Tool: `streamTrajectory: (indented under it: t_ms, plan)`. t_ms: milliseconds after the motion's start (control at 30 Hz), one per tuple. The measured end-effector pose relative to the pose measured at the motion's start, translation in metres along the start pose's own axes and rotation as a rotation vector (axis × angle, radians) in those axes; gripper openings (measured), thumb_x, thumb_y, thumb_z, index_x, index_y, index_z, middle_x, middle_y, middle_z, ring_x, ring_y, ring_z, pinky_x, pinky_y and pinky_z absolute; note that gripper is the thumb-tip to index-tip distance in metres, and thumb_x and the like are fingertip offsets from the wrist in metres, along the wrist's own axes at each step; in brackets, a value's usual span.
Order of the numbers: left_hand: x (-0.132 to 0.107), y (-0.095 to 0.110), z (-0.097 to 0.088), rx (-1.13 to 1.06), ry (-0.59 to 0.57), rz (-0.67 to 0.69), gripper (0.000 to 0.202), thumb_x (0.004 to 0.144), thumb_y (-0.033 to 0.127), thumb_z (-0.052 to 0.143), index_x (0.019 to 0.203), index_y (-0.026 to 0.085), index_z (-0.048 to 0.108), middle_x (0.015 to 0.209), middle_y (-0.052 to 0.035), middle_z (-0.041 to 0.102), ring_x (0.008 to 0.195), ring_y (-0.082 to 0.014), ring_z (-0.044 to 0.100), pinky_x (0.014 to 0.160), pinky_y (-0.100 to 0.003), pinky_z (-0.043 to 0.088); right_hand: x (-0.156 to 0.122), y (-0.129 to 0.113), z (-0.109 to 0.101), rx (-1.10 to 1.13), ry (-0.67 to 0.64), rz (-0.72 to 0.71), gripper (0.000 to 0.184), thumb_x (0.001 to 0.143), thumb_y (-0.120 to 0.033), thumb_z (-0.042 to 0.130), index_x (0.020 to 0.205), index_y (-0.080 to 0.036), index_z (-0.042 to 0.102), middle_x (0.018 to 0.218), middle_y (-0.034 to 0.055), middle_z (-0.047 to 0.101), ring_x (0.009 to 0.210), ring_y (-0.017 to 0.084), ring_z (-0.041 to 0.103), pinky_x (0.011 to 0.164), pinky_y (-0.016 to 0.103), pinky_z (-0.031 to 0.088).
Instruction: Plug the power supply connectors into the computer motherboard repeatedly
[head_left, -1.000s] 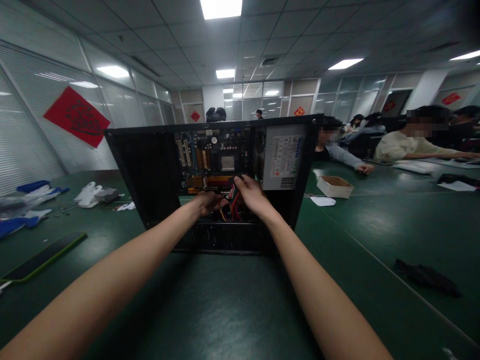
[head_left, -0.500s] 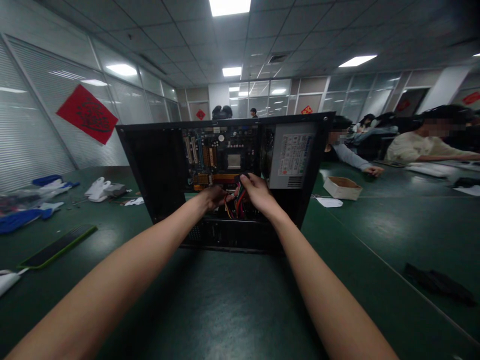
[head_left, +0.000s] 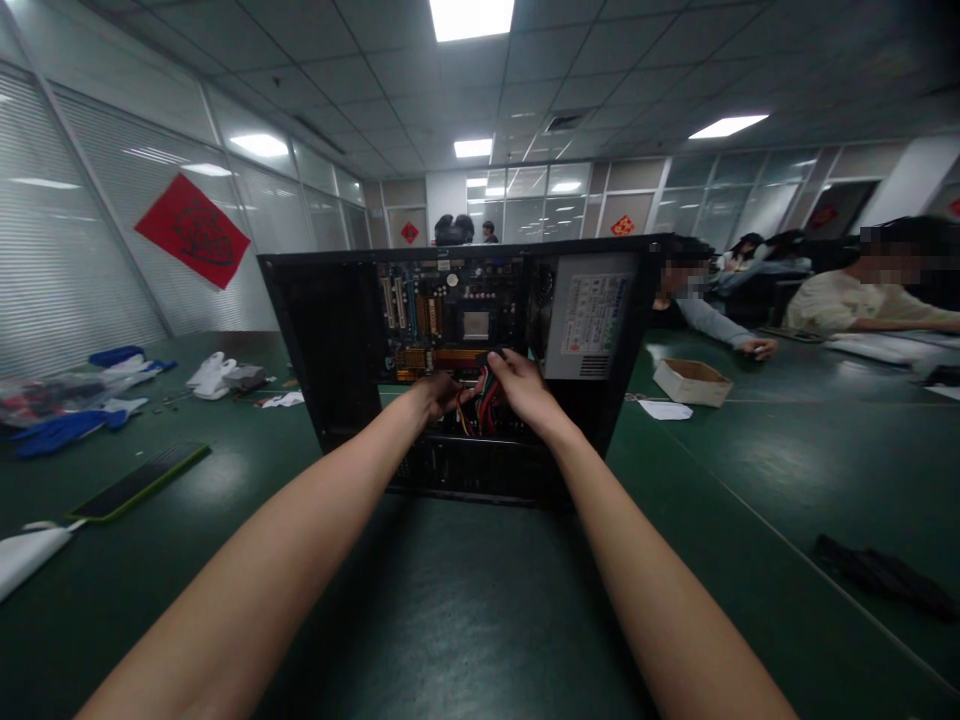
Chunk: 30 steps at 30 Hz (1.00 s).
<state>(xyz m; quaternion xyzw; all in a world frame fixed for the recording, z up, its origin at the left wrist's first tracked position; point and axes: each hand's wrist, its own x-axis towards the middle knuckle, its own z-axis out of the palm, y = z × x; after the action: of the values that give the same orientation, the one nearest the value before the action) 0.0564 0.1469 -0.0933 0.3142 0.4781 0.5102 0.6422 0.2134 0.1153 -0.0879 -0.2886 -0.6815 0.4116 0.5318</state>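
Note:
An open black computer case [head_left: 315, 330] stands on the green table in front of me. Inside it are a motherboard [head_left: 491, 290] and, at the upper right, a silver power supply [head_left: 596, 310]. My right hand [head_left: 517, 385] is closed around a bundle of coloured power cables [head_left: 486, 405], thumb on top near a dark connector. Just left of it, my left hand [head_left: 439, 395] reaches into the case with its fingers curled at the same cables. Its fingertips are in shadow, but they appear to pinch the strands. Both hands are in front of the board's lower edge.
A white open box [head_left: 694, 383] and a paper sheet [head_left: 666, 410] lie right of the case. A dark cloth [head_left: 885, 575] is at the far right. Blue gloves [head_left: 71, 430], plastic bags and a green-edged dark pad [head_left: 142, 485] lie left. Other people sit along the right.
The whole view has shifted slightly, so the case and surroundings appear a little further right. Both hands stay at the cables, with little visible movement.

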Motion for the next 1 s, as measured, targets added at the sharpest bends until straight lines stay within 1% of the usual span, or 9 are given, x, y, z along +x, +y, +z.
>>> streamTrajectory:
  t_ms: [167, 267, 400, 467, 567, 700, 833, 900, 1000]
  plan:
    - [-0.011, 0.003, -0.002, -0.028, 0.021, -0.02, 0.032, 0.088, -0.007, 0.044, 0.105, 0.012, 0.063, 0.076, -0.0029, 0.068, 0.058, -0.0083, 0.065, 0.055, -0.014, 0.055, 0.0, 0.003, -0.001, 0.01, -0.003, -0.005, 0.043, 0.083, -0.068, 0.051, 0.081, -0.025, 0.051, 0.068, 0.0025, 0.065, 0.057, 0.019, 0.06, 0.049, 0.032, 0.049]
    - [-0.016, 0.003, -0.012, -0.043, 0.02, -0.046, 0.019, 0.087, -0.004, 0.053, 0.096, 0.009, 0.064, 0.075, -0.0045, 0.066, 0.06, -0.0093, 0.065, 0.056, -0.014, 0.056, 0.001, 0.004, -0.001, 0.017, -0.016, -0.01, 0.043, 0.083, -0.068, 0.05, 0.082, -0.025, 0.051, 0.068, 0.0027, 0.065, 0.056, 0.018, 0.06, 0.049, 0.032, 0.048]
    - [-0.024, 0.004, -0.026, -0.057, 0.021, -0.062, 0.012, 0.09, 0.001, 0.053, 0.092, 0.007, 0.063, 0.073, -0.0057, 0.065, 0.063, -0.0108, 0.067, 0.063, -0.018, 0.058, 0.001, 0.001, 0.0, 0.003, -0.026, -0.006, 0.045, 0.083, -0.069, 0.048, 0.082, -0.024, 0.052, 0.067, 0.003, 0.065, 0.057, 0.019, 0.061, 0.049, 0.032, 0.048]
    - [-0.03, 0.005, -0.03, -0.047, -0.034, -0.087, 0.013, 0.092, 0.005, 0.052, 0.098, 0.007, 0.063, 0.078, -0.0074, 0.068, 0.071, -0.013, 0.069, 0.068, -0.021, 0.059, 0.001, 0.0, 0.001, 0.004, -0.026, -0.007, 0.045, 0.083, -0.069, 0.049, 0.081, -0.024, 0.052, 0.067, 0.0028, 0.065, 0.057, 0.02, 0.061, 0.05, 0.032, 0.048]
    - [-0.038, 0.007, -0.032, 0.003, -0.166, -0.143, 0.02, 0.095, 0.012, 0.049, 0.108, 0.01, 0.064, 0.087, -0.0082, 0.072, 0.08, -0.0148, 0.072, 0.074, -0.024, 0.058, 0.001, -0.001, 0.001, 0.01, -0.017, -0.006, 0.045, 0.082, -0.069, 0.05, 0.079, -0.024, 0.05, 0.066, 0.0017, 0.065, 0.055, 0.019, 0.06, 0.05, 0.031, 0.049]
    - [-0.046, 0.012, -0.035, 0.098, -0.319, -0.183, 0.027, 0.098, 0.018, 0.041, 0.109, 0.01, 0.065, 0.097, -0.0115, 0.074, 0.088, -0.0171, 0.072, 0.08, -0.026, 0.056, 0.001, -0.001, 0.0, 0.003, -0.012, -0.028, 0.045, 0.083, -0.068, 0.049, 0.077, -0.024, 0.049, 0.064, 0.0011, 0.064, 0.053, 0.018, 0.059, 0.049, 0.03, 0.048]
    - [-0.057, 0.018, -0.042, 0.226, -0.45, -0.217, 0.026, 0.095, 0.025, 0.049, 0.109, 0.011, 0.065, 0.107, -0.0144, 0.073, 0.098, -0.0203, 0.07, 0.081, -0.026, 0.054, 0.002, -0.001, 0.0, -0.011, -0.015, -0.038, 0.043, 0.085, -0.066, 0.047, 0.078, -0.024, 0.05, 0.065, 0.0009, 0.065, 0.053, 0.017, 0.059, 0.05, 0.029, 0.047]
    - [-0.062, 0.02, -0.044, 0.265, -0.446, -0.212, 0.024, 0.094, 0.028, 0.053, 0.105, 0.012, 0.067, 0.106, -0.0132, 0.073, 0.099, -0.0209, 0.07, 0.081, -0.025, 0.053, 0.003, 0.0, 0.0, -0.009, -0.005, -0.034, 0.041, 0.086, -0.064, 0.047, 0.079, -0.024, 0.05, 0.064, 0.0005, 0.065, 0.052, 0.017, 0.059, 0.049, 0.029, 0.047]
    - [-0.062, 0.019, -0.043, 0.321, -0.323, -0.187, 0.022, 0.093, 0.032, 0.056, 0.097, 0.013, 0.068, 0.098, -0.011, 0.075, 0.09, -0.018, 0.071, 0.076, -0.023, 0.053, 0.005, 0.003, 0.001, -0.024, 0.022, -0.03, 0.038, 0.087, -0.06, 0.047, 0.078, -0.023, 0.05, 0.061, 0.0002, 0.064, 0.05, 0.016, 0.058, 0.047, 0.027, 0.045]
